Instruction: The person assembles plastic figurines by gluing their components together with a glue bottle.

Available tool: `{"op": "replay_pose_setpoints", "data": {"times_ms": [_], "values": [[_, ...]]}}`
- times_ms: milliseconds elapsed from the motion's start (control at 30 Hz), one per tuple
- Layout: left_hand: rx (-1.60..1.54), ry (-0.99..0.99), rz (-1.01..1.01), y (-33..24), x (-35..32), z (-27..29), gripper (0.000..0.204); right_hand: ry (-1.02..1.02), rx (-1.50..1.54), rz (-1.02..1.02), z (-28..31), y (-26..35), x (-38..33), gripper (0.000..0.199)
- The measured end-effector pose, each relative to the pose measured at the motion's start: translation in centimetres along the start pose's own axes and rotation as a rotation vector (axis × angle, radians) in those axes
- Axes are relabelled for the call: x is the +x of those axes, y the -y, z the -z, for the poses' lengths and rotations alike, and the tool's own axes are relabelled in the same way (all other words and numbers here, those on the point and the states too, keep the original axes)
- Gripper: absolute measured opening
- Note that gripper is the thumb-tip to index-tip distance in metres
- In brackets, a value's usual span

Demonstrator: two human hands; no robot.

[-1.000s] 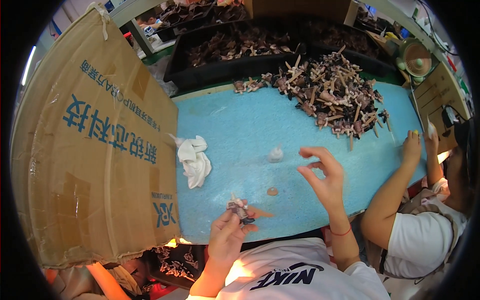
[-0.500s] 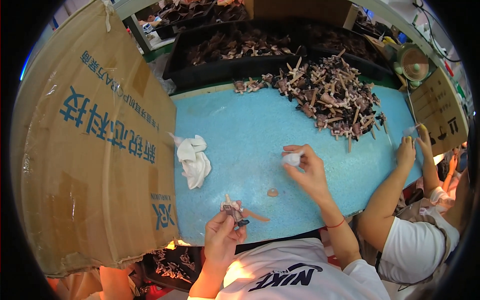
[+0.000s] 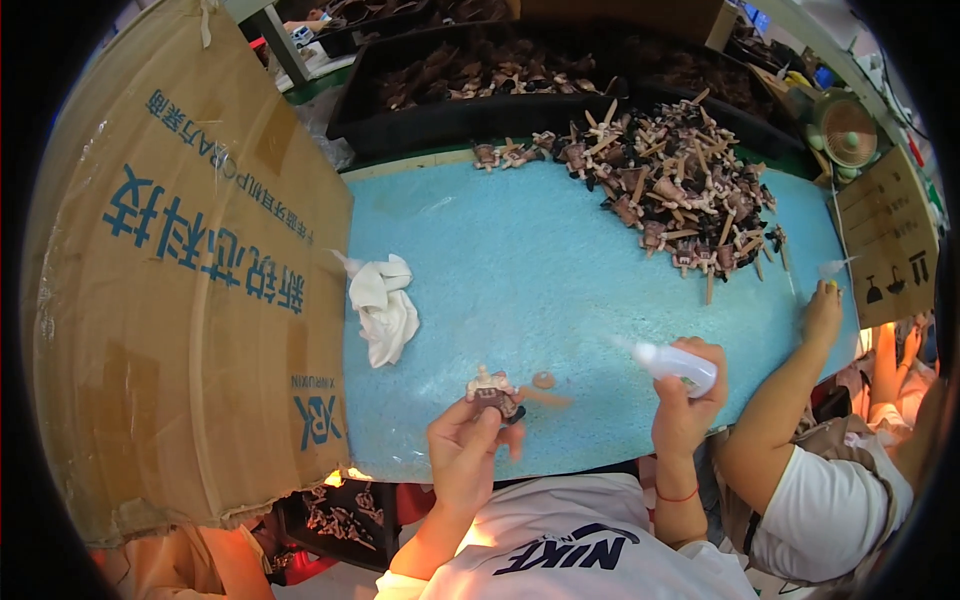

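Note:
My left hand point(image 3: 460, 450) is closed around a small figurine point(image 3: 490, 393), pale on top with a brown body and a dark end. A flat light-brown stick-like part point(image 3: 545, 398), blurred, juts out from it to the right. Just past that lies a small round tan piece point(image 3: 543, 380) on the blue work mat point(image 3: 480, 260). In my right hand point(image 3: 685, 415) is a white squeeze bottle point(image 3: 680, 368), tilted, its narrow nozzle pointing left and a little up. The bottle and figurine are apart.
A crumpled white cloth point(image 3: 385, 315) lies near a big cardboard box point(image 3: 190, 290) on the left. Similar figurines form a pile point(image 3: 680, 190) at the far right, before black bins point(image 3: 420, 128). A co-worker's arm point(image 3: 775, 400) reaches in at right, near a small fan point(image 3: 845, 130).
My right hand has moved right and nearer, turning the bottle so its side and nozzle show. The figurine in my left hand has risen slightly and shifted right.

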State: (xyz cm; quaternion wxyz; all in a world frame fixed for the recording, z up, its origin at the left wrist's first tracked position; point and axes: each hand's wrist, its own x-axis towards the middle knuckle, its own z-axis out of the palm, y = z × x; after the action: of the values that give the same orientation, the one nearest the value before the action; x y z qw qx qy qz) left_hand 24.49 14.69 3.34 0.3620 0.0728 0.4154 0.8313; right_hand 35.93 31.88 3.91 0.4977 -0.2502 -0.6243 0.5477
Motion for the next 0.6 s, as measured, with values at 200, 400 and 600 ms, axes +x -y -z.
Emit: {"op": "replay_pose_setpoints", "data": {"times_ms": [200,400,600], "values": [[0.203,0.006,-0.191,1.3,0.3,-0.8,0.024,-0.010,0.161,-0.046,0.4,2.4,-0.9,0.038],[0.494,-0.067,-0.323,1.6,0.2,-2.0,0.026,0.067,0.115,0.087,1.0,3.9,-2.0,0.039],[0.777,-0.021,-0.518,2.0,0.1,-1.2,0.032,0.198,0.040,0.329,0.5,3.8,-1.2,0.036]]}}
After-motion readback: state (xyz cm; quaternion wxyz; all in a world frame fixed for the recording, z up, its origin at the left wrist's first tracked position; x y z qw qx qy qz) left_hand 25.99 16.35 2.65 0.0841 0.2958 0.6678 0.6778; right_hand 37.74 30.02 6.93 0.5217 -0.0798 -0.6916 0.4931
